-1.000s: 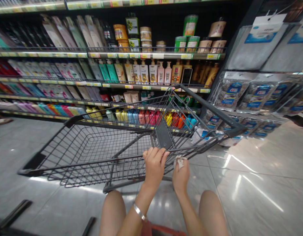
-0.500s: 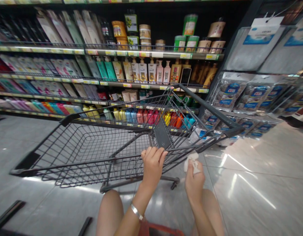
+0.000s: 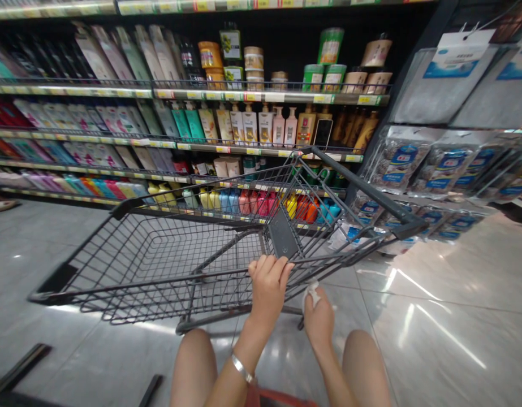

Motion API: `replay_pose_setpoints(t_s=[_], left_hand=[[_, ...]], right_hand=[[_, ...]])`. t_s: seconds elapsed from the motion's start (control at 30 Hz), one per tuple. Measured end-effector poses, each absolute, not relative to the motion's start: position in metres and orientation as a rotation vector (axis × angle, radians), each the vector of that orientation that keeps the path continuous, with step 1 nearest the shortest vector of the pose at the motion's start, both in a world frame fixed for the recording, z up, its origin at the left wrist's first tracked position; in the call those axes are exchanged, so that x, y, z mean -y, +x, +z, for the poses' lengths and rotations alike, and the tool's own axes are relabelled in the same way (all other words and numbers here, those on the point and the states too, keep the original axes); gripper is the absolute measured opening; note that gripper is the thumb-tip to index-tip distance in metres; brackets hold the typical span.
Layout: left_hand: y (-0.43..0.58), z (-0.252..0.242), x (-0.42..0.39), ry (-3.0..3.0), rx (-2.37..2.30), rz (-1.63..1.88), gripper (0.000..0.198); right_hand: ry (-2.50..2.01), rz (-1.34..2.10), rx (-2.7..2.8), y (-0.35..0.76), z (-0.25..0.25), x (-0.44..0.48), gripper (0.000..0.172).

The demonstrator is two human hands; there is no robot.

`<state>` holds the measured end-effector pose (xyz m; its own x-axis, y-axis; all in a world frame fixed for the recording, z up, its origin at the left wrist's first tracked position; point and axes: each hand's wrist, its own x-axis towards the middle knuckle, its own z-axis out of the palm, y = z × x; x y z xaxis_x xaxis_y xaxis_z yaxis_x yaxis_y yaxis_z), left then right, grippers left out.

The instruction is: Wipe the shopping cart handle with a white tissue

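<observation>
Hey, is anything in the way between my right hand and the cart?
Nothing visible, apart from the white cloth held in your right hand itself. Your left hand is on the near rim of the cart, off to the left.

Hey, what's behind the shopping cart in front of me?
Behind the shopping cart, colourful bottles on the lowest shelf show through it. Its grey panel hides a small part of that shelf; whatever sits directly behind the panel can't be seen.
</observation>
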<state>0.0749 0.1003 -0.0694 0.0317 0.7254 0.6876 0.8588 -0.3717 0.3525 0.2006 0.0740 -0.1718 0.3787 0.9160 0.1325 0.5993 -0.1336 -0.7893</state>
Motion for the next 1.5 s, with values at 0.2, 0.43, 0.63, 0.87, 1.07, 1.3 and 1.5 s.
replay_pose_setpoints(t_s=[0.2, 0.43, 0.63, 0.87, 1.07, 1.3, 1.5], left_hand=[[0.074, -0.07, -0.1, -2.143, 1.678, -1.247, 0.018], [0.075, -0.07, -0.098, -2.144, 1.673, -1.268, 0.018], [0.076, -0.07, -0.093, -2.168, 1.697, -1.265, 0.017], [0.074, -0.068, -0.092, -2.2, 1.707, -1.223, 0.017], [0.043, -0.058, -0.083, -2.184, 1.613, -1.155, 0.019], [-0.025, -0.063, -0.078, -2.122, 1.512, -1.025, 0.019], [-0.029, -0.065, -0.08, -2.144, 1.538, -1.045, 0.017]], right_hand=[[-1.637, 0.155, 1.078, 0.235, -0.112, -0.067, 0.02], [-1.262, -0.306, 1.326, 0.245, -0.058, -0.104, 0.038], [-1.218, -0.244, 1.765, 0.231, -0.067, -0.111, 0.041], [-1.21, -0.029, 2.252, 0.254, -0.049, -0.098, 0.064], [-1.243, -0.365, 2.428, 0.276, -0.044, -0.111, 0.045], [-1.208, -0.335, 2.399, 0.268, -0.05, -0.115, 0.044], [-1.24, -0.237, 2.414, 0.238, -0.048, -0.11, 0.041]])
